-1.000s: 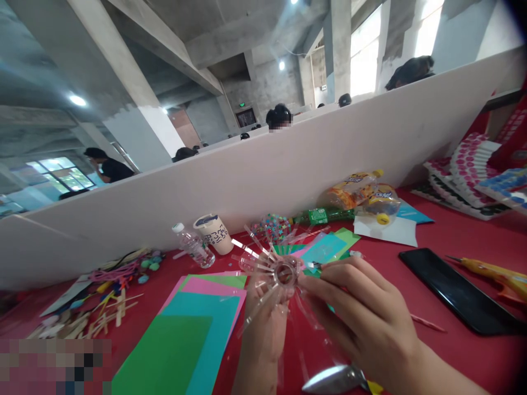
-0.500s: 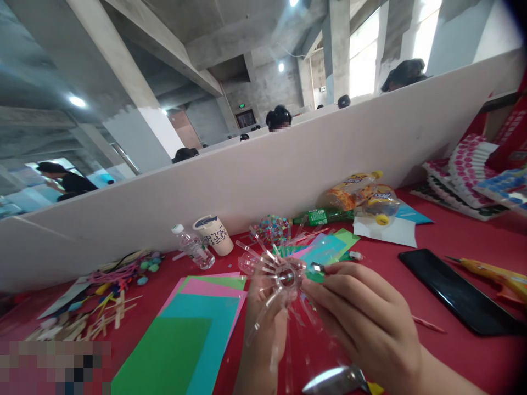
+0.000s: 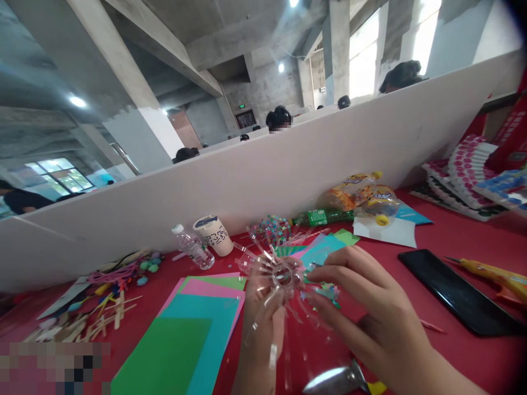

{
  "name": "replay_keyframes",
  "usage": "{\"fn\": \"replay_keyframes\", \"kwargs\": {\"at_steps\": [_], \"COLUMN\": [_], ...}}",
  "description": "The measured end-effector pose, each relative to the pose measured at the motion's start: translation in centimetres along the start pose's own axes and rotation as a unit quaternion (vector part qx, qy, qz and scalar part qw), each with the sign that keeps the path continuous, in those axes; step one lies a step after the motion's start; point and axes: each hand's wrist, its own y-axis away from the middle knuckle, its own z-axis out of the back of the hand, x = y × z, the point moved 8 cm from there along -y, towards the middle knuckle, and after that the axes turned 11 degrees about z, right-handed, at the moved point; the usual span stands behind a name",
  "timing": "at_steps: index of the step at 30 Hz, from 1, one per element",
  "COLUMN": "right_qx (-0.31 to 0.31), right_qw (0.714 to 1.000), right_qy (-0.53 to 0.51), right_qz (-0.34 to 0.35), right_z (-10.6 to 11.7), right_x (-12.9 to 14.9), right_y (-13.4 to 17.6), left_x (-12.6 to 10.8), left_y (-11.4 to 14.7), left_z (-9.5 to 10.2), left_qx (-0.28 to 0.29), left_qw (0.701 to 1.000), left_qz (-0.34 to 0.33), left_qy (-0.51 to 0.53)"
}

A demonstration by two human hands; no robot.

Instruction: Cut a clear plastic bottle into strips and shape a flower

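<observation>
My left hand (image 3: 260,291) grips a clear plastic bottle piece (image 3: 284,276) from behind, its fingers partly hidden. The piece has been cut into many thin strips that fan out from a round neck facing me. Just right of the neck is my right hand (image 3: 362,296), thumb and fingers spread apart. Its fingertips are close to the strips; whether they touch one cannot be made out. Below both hands lies a metal blade (image 3: 333,380) with a yellow handle, partly cut off by the frame's lower edge.
Coloured paper sheets (image 3: 173,340) lie to the left, beyond them craft sticks (image 3: 117,310). A small water bottle (image 3: 193,247) and a cup (image 3: 216,236) stand by the white partition (image 3: 263,175). To the right are a black phone (image 3: 457,291) and a yellow glue gun (image 3: 494,274).
My right thumb and fingers, pinched at the strips before, have parted and drawn slightly away. My left hand still holds the bottle piece. A person at far left has moved left.
</observation>
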Motion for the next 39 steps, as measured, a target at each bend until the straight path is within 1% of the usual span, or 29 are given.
{"fn": "replay_keyframes", "kwargs": {"at_steps": [2, 5, 7, 9, 10, 12, 15, 18, 21, 26, 32, 36, 39], "right_qx": [0.003, 0.009, 0.007, 0.008, 0.007, -0.013, -0.053, -0.056, -0.057, -0.055, -0.033, -0.044, -0.05], "right_qw": [1.0, 0.997, 0.995, 0.995, 0.996, 0.998, 0.993, 0.99, 0.988, 0.98, 0.975, 0.973, 0.973], "right_qy": [0.0, -0.017, -0.028, -0.029, -0.02, 0.027, 0.099, 0.098, 0.109, 0.167, 0.19, 0.187, 0.189], "right_qz": [-0.027, -0.074, -0.091, -0.094, -0.088, -0.053, 0.032, 0.08, 0.089, 0.096, 0.107, 0.124, 0.121], "right_z": [-0.2, -0.5, -0.6, -0.6, -0.5, 0.2, 1.4, 1.5, 1.1, 0.3, -0.1, -0.1, -0.1], "right_x": [-0.6, -1.7, -2.2, -2.3, -2.2, -1.4, 0.7, 1.9, 1.8, 1.3, 1.5, 1.8, 1.8], "right_y": [0.1, 0.4, 0.5, 0.5, 0.4, 0.1, -0.3, -0.4, -0.2, 0.1, 0.2, 0.1, 0.0], "left_x": [0.0, 0.2, 0.3, 0.3, 0.2, 0.0, -0.3, -0.1, 0.2, 0.6, 0.8, 0.4, 0.2], "left_y": [0.0, -0.1, -0.1, -0.1, 0.0, 0.0, 0.3, 0.3, 0.2, 0.0, -0.2, -0.2, -0.3], "left_z": [-0.4, -0.3, -0.1, 0.0, 0.0, -0.2, -0.5, -0.6, -0.5, -0.2, 0.0, -0.4, -0.5], "left_qx": [0.004, -0.012, -0.024, -0.027, -0.026, -0.023, -0.033, -0.034, -0.013, 0.0, -0.03, -0.038, -0.045], "left_qw": [1.0, 1.0, 1.0, 1.0, 1.0, 1.0, 0.999, 0.999, 1.0, 1.0, 1.0, 0.999, 0.999], "left_qz": [0.003, 0.001, -0.001, 0.003, 0.003, 0.002, 0.004, 0.014, 0.013, 0.01, 0.007, -0.005, -0.012], "left_qy": [-0.001, -0.005, -0.007, -0.006, -0.005, -0.006, -0.011, -0.017, -0.014, -0.017, -0.006, -0.017, -0.006]}}
